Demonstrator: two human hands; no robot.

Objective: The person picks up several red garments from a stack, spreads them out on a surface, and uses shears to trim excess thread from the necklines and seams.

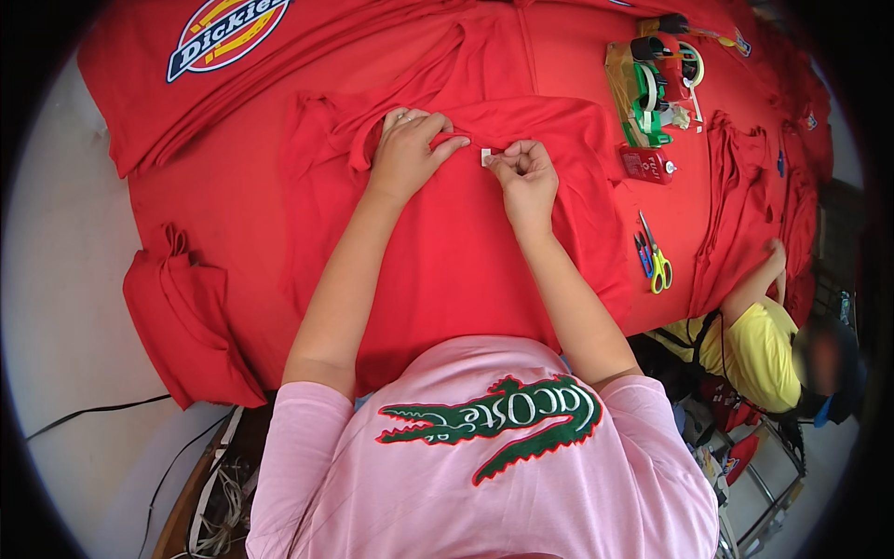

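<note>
A red shirt lies spread in front of me on a red-covered table. My left hand is closed on the shirt's fabric along a folded edge near its neckline, thumb and fingers pinched together. A small white label shows against the red cloth between my two hands. Beside it, my right hand is closed in a pinch, thumb against forefinger, at the label's right edge and the cloth there. The fingertips partly cover what they grip.
To the right are yellow-handled scissors, blue thread snips, a red tin and a green tape dispenser. Folded red garments hang over the left edge. A person in a yellow top works at the right.
</note>
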